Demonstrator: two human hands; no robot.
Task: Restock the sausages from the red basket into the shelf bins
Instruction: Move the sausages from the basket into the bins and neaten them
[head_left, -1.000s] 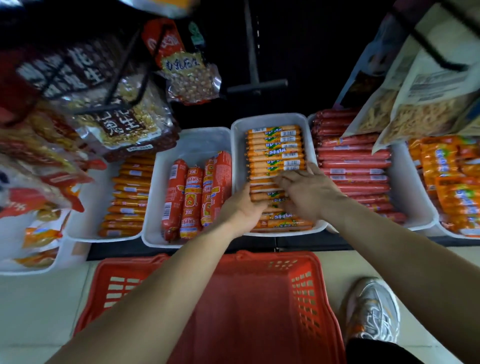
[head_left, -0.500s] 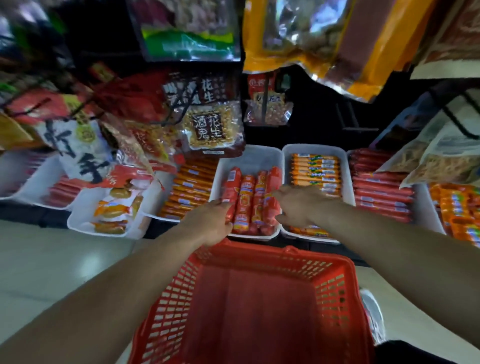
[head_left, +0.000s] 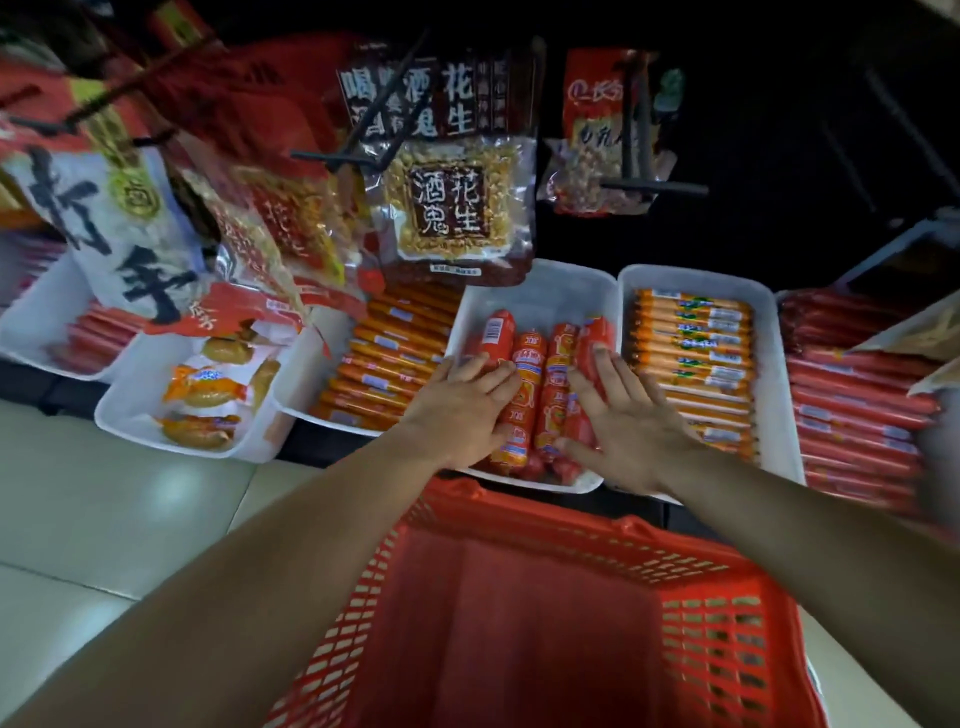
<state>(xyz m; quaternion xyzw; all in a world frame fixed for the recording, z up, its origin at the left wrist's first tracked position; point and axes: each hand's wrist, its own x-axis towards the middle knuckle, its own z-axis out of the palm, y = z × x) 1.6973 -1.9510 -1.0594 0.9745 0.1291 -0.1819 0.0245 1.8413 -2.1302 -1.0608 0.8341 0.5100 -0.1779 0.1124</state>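
1. A red basket (head_left: 519, 613) sits at 6 o'clock, between the person's forearms.
2. Past its far rim, the left hand (head_left: 457, 410) and right hand (head_left: 628, 421) lie flat on the sausages (head_left: 527, 361), fingers straight, gripping nothing.
3. The sausages lie lengthwise in a white bin (head_left: 545, 283), perhaps two layers deep.
4. At the bin's 3 o'clock, orange sticks (head_left: 691, 338) fill a neighbouring tray; at 12 o'clock hangs a peanut bag (head_left: 452, 208).

Fat red sausages (head_left: 527, 364) w/ orange labels lie side by side, lengthwise, in white shelf bin (head_left: 540, 296). Red lattice basket (head_left: 519, 525) sits just in front.
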